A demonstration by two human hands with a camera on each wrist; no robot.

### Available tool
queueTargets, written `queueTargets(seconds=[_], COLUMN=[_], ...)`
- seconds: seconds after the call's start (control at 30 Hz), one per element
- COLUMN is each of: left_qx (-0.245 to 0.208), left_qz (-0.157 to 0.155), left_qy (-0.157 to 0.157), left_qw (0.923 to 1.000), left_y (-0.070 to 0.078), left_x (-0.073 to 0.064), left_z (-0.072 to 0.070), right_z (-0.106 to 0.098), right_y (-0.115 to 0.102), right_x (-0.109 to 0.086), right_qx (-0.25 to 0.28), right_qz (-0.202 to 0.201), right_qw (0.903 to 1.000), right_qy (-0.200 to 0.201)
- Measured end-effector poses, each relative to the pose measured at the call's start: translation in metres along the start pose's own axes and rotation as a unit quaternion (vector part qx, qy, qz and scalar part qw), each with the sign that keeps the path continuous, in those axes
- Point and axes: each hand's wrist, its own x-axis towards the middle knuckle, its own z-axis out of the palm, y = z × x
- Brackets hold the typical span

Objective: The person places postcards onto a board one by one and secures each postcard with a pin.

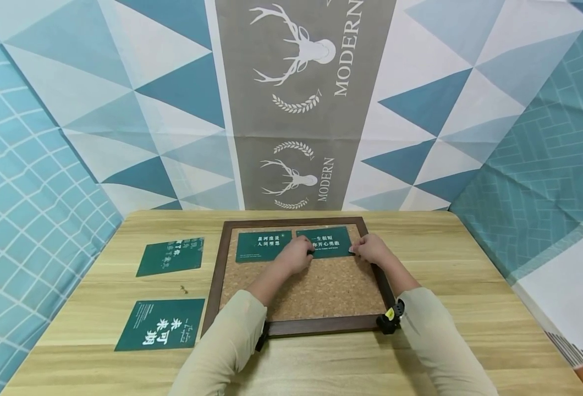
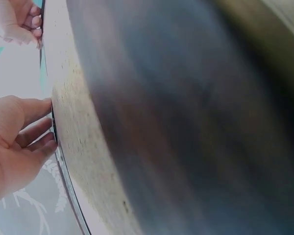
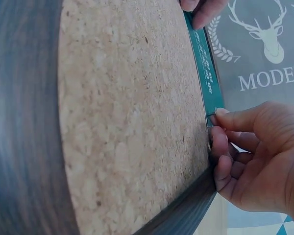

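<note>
With the fingers of the right hand (image 1: pixel 372 250), pinches the lower right corner of a green card (image 1: pixel 338 235), with the thumb on its very tip. With the fingers of the left hand (image 1: pixel 295 254), grips the same card at its lower edge toward the left, bent in close and partly hiding the contact. Reads on this card, in white, 一生很短 above 你开心勇敢, with the start of the lower line covered by the left hand, then a small English line too blurred to trust. Lies on cork (image 1: pixel 306 291), in the upper right of a dark brown frame (image 1: pixel 328 325). Has as neighbour on the left a second green card (image 1: pixel 264 247), lettered 星河滚烫 over 人间理想, with fine print at its foot too small to read. Left of the frame, on the bench (image 1: pixel 440 264), shows two more cards turned sideways: an upper loose card (image 1: pixel 160 261) with 了你 legible among fainter characters, and a lower loose card (image 1: pixel 138 327) with 未来可期 in large strokes beside English script. Wears pale sleeves (image 1: pixel 224 341) and, at the right cuff, a black device (image 1: pixel 390 318) with an unreadable yellow label. Behind the bench, repeats MODERN sideways on a grey panel (image 1: pixel 257 124), beside white deer heads (image 1: pixel 318 50) and leafy sprigs (image 1: pixel 296 104).
</note>
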Motion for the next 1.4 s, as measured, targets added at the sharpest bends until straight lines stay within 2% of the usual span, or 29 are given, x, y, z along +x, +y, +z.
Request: queueTargets(seconds=[0.47, 0.77, 1.07, 1.3, 1.4], left_qx=[-0.003, -0.013, -0.014, -0.021, -0.019], left_qz=[0.000, -0.005, 0.004, 0.001, -0.002], left_qy=[-0.003, -0.009, -0.004, -0.007, -0.007], left_qw=[1.0000, 0.9999, 0.9999, 0.9998, 0.9998], left_y=[0.0007, 0.0015, 0.0025, 0.0033, 0.0033], left_x=[0.0001, -0.0015, -0.0009, -0.0002, -0.0003], left_z=[-0.0016, -0.0041, -0.0039, -0.0041, -0.0053], right_z=[0.0022, 0.0037, 0.0031, 0.0020, 0.0010], right_y=[0.0015, -0.0001, -0.0001, 0.0062, 0.0070], right_x=[0.0017, 0.0024, 0.0040, 0.0037, 0.0022], right_qx=[0.001, -0.021, -0.018, 0.001, 0.020], right_qz=[0.005, 0.013, 0.019, 0.018, 0.005], right_qw=[1.0000, 0.9997, 0.9996, 0.9998, 0.9997], right_qy=[0.001, 0.009, 0.006, 0.011, 0.008])
